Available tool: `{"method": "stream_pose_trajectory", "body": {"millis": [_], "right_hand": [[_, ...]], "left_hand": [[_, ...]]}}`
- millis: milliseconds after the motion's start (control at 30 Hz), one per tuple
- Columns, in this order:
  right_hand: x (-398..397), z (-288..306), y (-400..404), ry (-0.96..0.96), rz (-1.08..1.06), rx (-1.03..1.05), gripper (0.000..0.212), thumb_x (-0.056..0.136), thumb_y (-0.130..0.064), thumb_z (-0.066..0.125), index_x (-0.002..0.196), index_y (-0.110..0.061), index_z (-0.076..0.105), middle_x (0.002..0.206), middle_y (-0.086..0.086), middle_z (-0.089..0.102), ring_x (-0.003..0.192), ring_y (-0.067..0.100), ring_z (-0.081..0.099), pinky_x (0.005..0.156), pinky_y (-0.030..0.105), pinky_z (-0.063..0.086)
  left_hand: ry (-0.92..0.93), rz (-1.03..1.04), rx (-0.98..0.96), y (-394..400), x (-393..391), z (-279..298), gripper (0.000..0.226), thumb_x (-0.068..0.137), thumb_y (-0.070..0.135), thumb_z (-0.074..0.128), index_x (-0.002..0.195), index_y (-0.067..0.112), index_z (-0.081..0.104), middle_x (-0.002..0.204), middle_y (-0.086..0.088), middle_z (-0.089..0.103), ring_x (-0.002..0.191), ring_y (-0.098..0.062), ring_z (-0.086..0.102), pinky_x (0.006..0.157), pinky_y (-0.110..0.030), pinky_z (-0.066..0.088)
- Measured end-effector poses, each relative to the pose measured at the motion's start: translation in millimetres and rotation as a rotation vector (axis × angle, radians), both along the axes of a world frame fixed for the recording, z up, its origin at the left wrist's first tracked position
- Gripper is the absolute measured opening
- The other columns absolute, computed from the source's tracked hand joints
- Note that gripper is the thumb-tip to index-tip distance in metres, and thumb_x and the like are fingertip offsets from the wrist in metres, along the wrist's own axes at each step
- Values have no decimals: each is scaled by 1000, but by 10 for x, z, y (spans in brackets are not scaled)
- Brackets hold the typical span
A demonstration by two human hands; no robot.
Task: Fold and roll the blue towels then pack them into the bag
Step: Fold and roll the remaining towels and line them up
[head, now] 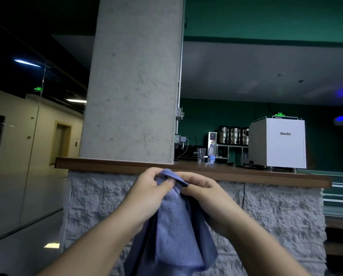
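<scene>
A blue towel [174,226] hangs in loose folds in front of me, held up in the air by its top edge. My left hand [148,194] pinches that edge from the left, thumb on the cloth. My right hand [204,196] grips the same edge from the right, fingers curled round it. The two hands sit close together at the towel's top, just below the counter edge. No bag is in view.
A wooden counter [266,174] on a rough stone base runs across ahead, with a concrete pillar [134,86] on it. On the counter stand a plastic cup [201,155], a water bottle [211,154] and a white machine [280,142]. A glass wall and corridor lie left.
</scene>
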State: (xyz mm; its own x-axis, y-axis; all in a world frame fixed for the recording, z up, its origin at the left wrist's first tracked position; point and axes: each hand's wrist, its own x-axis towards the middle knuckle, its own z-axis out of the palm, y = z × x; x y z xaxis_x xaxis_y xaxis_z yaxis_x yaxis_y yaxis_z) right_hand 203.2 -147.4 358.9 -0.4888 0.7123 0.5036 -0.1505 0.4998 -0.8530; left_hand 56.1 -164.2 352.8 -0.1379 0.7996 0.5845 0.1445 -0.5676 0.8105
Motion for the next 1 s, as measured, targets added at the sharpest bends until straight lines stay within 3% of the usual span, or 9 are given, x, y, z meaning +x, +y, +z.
{"method": "stream_pose_trajectory", "body": {"millis": [67,200,300,433,600,733,800,867,1000], "right_hand": [[10,-41,49,-37,-79,28,37,83,11,49,105,-11,69,102,11,72,93,22,66,89,37,51],[59,-144,129,-135,-250,-42,5,82,-4,60,83,-9,63,76,9,65,66,16,57,64,30,45],[111,-244,191,-34,-286,-179,27,89,-18,61,64,-14,52,67,13,50,55,19,43,53,29,31],[39,-261,197,206,-220,-307,17,92,-22,57,92,-7,64,84,17,61,76,23,52,57,29,36],[-55,-277,155,342,-133,-318,15,94,-14,54,88,-8,66,73,5,71,63,15,66,60,28,52],[-93,-316,100,402,-36,-332,22,96,-10,50,101,5,64,86,16,72,73,22,68,66,30,56],[-124,-308,30,397,49,-341,22,93,-10,51,96,5,66,92,24,68,78,26,63,69,29,52],[-130,-291,-47,341,127,-320,19,92,-9,51,90,0,69,90,20,68,75,23,62,65,24,49],[-131,-272,-119,239,214,-315,28,90,1,46,103,-3,70,89,12,67,78,19,61,64,24,51]], "left_hand": [[-77,33,11,-1,-27,8,9,90,8,58,92,15,62,92,-11,72,96,-29,67,94,-53,47],[-194,93,68,-15,-95,39,14,90,6,55,94,18,62,93,-11,71,93,-28,67,90,-52,50],[-292,69,103,-58,-127,41,16,93,4,50,98,17,57,92,-14,69,79,-21,68,68,-35,58],[-264,-62,87,-105,-64,-49,26,93,-6,43,104,17,50,86,-10,70,70,-18,70,58,-24,56],[-29,-149,148,-30,16,-221,59,82,-28,39,111,22,45,103,-8,65,83,-9,68,72,-18,52],[224,-24,319,-33,49,-275,48,81,4,62,113,39,57,103,7,62,90,-2,60,80,-16,47],[320,81,379,-58,61,-289,44,73,6,57,102,38,66,100,13,62,94,-1,60,84,-15,44],[293,136,418,-56,43,-296,49,65,-2,54,93,36,69,97,12,63,96,-3,61,84,-15,43],[183,167,387,-42,9,-280,28,68,16,54,80,36,69,92,3,64,85,2,60,76,-12,45]]}}
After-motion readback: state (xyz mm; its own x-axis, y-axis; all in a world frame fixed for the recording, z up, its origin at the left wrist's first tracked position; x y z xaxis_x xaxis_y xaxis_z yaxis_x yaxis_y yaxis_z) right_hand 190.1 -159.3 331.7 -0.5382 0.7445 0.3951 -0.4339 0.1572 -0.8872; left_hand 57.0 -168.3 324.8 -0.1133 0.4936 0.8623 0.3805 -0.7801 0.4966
